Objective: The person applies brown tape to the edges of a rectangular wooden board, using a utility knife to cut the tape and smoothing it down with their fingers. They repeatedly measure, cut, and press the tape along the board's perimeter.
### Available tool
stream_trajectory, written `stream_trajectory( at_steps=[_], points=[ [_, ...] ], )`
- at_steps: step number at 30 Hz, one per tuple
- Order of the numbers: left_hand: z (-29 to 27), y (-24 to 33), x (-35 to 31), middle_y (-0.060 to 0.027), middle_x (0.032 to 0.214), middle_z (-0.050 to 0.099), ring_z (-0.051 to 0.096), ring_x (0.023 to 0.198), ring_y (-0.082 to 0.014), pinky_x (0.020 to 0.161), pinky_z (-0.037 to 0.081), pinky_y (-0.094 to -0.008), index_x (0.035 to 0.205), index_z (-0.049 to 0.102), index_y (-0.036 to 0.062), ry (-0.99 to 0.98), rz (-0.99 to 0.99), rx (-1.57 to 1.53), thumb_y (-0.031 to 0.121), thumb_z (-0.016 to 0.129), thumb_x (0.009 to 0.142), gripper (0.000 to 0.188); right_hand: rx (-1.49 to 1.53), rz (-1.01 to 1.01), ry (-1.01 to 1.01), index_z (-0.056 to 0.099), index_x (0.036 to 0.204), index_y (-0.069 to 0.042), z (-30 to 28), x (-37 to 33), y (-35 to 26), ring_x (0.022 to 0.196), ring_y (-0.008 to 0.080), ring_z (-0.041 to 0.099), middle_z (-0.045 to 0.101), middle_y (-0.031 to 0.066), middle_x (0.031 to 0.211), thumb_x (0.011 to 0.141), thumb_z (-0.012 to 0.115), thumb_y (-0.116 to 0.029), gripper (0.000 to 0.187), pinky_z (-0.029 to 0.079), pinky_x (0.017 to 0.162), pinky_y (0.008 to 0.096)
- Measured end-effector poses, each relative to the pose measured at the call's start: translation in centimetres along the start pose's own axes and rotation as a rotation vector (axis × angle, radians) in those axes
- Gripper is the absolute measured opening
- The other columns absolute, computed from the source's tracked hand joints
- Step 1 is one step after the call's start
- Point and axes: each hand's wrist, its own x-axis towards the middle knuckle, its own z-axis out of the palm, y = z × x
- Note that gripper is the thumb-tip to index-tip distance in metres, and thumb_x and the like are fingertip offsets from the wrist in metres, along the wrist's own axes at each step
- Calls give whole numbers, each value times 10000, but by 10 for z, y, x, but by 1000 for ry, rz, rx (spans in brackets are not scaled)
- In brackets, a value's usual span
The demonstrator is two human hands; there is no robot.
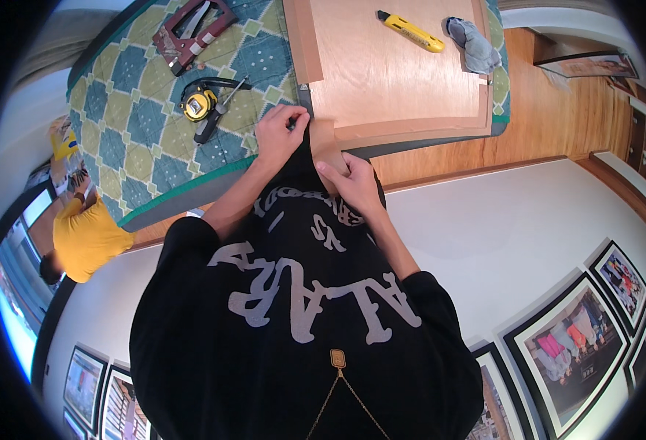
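Observation:
A wooden backing board lies in a dark frame, with brown tape stuck along its edges. At the near left corner of the frame, a loose-looking strip of brown tape hangs over the edge toward me. My right hand grips the lower part of this strip, thumb on top. Beside the same corner, my left hand is closed with its fingers curled; what is between the fingertips is hidden.
On the patterned quilt lie a dark red staple gun, a yellow tape measure and a screwdriver. A yellow utility knife and a grey cloth rest on the board. A person in yellow is at far left.

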Motion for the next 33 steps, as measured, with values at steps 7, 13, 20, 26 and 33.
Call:
stream_trajectory(
  at_steps=[7,13,20,26,33],
  points=[
    [-13,7,12,-53,998,652,620,873,-269,743,533,-357,1024,712,124,-146,376,-46,114,704,679,345,-4,-78,7,660,839,13,8,9,10,622,61,481,605,24,665,853,769,-353,382,423,562,268],
    [-13,10,17,-11,956,634,601,841,-229,700,530,-351,976,707,137,-258,508,86,143,723,676,300,-85,42,-41,673,870,11,1,0,0,643,71,517,630,35,696,862,762,-353,374,457,601,272],
    [3,-9,17,-29,853,624,605,771,-230,675,504,-340,868,731,120,-77,262,92,173,769,752,134,14,-37,34,669,880,30,5,-1,7,628,92,522,636,87,698,858,761,-355,397,468,599,294],
    [5,-6,25,-23,920,597,585,821,-219,670,474,-338,864,754,160,164,156,126,223,800,746,141,-63,-54,20,615,821,57,5,17,-2,605,108,515,624,163,659,836,773,-364,450,477,585,330],
    [2,-13,34,-14,960,543,535,865,-223,704,439,-355,841,755,201,119,243,124,230,797,710,141,-21,-76,34,610,792,61,7,17,0,604,98,510,612,146,639,834,773,-382,474,468,572,319]
  ],
)
